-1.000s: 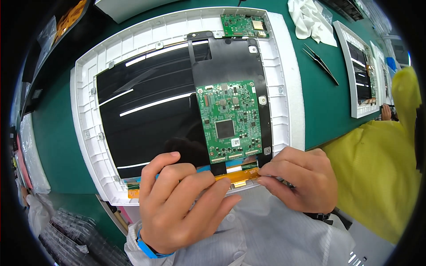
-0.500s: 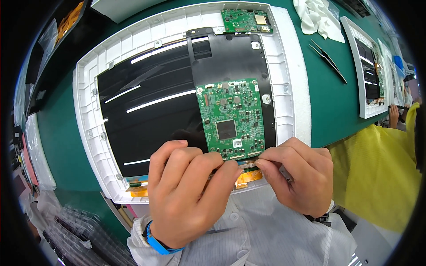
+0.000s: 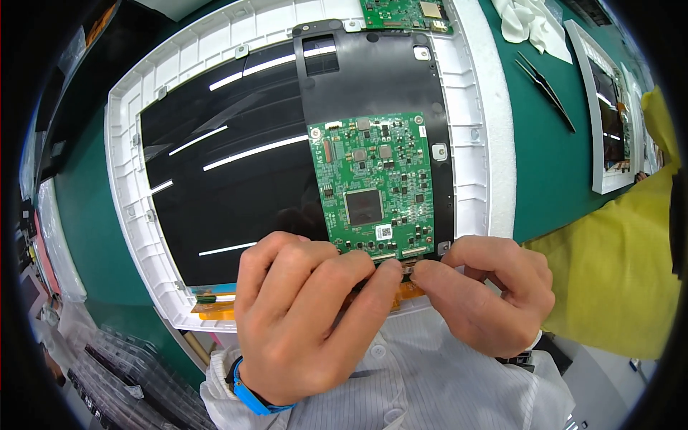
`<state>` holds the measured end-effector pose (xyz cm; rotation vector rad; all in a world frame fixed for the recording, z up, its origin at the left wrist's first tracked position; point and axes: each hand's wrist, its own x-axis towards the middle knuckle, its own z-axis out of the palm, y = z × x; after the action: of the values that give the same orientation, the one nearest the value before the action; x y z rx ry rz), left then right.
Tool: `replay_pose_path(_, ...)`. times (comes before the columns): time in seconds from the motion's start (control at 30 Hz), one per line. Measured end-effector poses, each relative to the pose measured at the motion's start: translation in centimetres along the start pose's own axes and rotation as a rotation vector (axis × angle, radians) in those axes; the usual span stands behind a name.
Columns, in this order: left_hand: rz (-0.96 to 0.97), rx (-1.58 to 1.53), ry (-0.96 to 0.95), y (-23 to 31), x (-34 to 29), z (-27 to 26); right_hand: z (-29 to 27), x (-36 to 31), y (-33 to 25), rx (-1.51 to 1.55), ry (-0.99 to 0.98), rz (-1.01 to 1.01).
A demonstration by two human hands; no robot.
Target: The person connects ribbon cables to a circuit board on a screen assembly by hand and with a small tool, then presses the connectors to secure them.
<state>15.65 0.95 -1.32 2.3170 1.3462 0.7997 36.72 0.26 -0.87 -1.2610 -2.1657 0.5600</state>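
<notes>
A green circuit board is fixed on a black backing plate, over the dark back of a display panel. Along its near edge are thin white connectors. Just below them shows a short piece of flat flex cable, mostly covered by my fingers. My left hand is closed, thumb and forefinger pinching at the cable's left side. From the other side my right hand pinches its right end, thumb and forefinger together. Whether the cable sits in a connector is hidden.
A white plastic frame surrounds the panel, on a green table. An orange flex strip lies at its near edge. At right are black tweezers, a white cloth, a second framed panel and yellow fabric.
The framed panel appears slightly lower-left and larger at its far side. My fingertips have drawn closer together over the cable, so less of it shows.
</notes>
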Motion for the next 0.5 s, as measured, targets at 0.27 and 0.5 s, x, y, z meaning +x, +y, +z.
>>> replay_pose_path(0.27,0.017,-0.015,0.001,0.0,0.1,0.1,0.2,-0.2,0.2,-0.086,-0.01,-0.042)
replay_pose_path(0.5,-0.049,0.024,-0.033,0.1,-0.8,-1.4,0.3,-0.2,0.2,-0.074,-0.014,-0.032)
